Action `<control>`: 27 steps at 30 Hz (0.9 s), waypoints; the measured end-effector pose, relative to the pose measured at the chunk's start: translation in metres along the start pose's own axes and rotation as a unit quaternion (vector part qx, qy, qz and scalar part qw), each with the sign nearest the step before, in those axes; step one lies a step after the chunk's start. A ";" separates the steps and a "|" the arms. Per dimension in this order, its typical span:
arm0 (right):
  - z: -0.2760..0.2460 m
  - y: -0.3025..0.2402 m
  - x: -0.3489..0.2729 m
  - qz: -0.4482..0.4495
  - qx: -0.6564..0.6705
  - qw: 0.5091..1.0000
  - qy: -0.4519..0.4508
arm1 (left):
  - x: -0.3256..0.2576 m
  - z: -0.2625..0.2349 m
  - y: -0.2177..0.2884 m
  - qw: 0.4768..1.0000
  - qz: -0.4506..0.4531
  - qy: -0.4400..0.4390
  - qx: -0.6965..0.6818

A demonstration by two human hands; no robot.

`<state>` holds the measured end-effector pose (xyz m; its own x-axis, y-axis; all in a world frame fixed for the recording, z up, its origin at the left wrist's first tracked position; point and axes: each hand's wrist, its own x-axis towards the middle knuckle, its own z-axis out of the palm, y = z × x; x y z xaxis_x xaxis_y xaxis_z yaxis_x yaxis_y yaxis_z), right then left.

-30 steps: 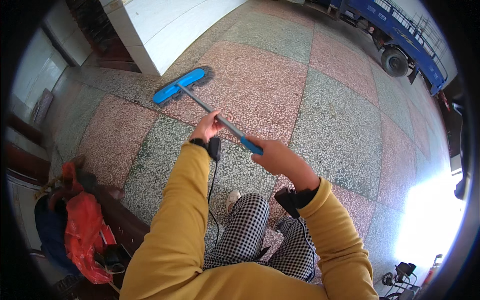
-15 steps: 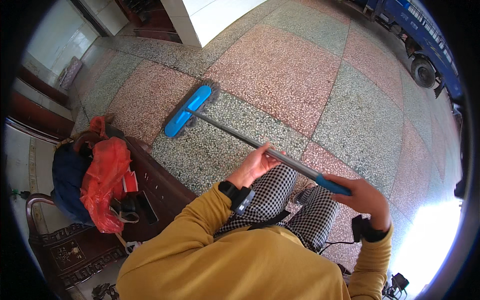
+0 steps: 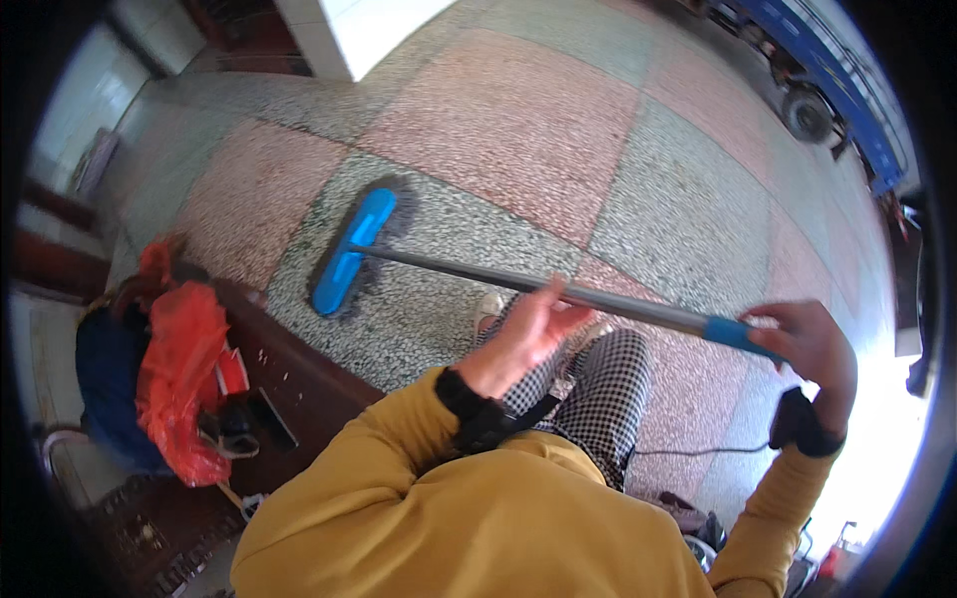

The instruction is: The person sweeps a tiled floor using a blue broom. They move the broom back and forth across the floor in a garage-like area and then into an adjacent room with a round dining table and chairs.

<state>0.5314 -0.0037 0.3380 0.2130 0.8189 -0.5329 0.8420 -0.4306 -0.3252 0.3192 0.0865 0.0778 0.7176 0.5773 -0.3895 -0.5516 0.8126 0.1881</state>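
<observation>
Speckled floor tiles (image 3: 518, 120) lie under your broom (image 3: 349, 249); left hand (image 3: 523, 334) loosely curled around the shaft, right hand (image 3: 812, 344) gripping the blue end, mid-sweep, so draw it toward you next

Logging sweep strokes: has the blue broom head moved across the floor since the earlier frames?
Yes. The blue broom head has come off the pink tile by the white pillar onto the green tile nearer the person's feet.

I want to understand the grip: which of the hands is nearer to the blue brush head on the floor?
Left. The left hand holds the grey pole about midway, closer to the blue brush head. The right hand grips the blue sleeve at the pole's far end, farthest from the head.
</observation>
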 end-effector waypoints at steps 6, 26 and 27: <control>0.091 -0.026 0.084 -0.269 0.041 0.961 -0.055 | 0.011 -0.099 0.091 0.982 0.180 0.014 0.058; 0.184 0.059 0.126 -0.019 0.633 0.716 -0.295 | 0.100 -0.132 0.094 0.966 0.045 0.183 0.175; 0.179 0.076 0.100 -0.012 0.643 0.713 -0.279 | 0.097 -0.113 0.067 0.967 0.010 0.112 0.229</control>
<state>0.5284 -0.0226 0.1204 -0.3270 0.7075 -0.6265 -0.3841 -0.7052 -0.5960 0.3036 0.1878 -0.0497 0.5698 0.6040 -0.5573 -0.2822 0.7807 0.5575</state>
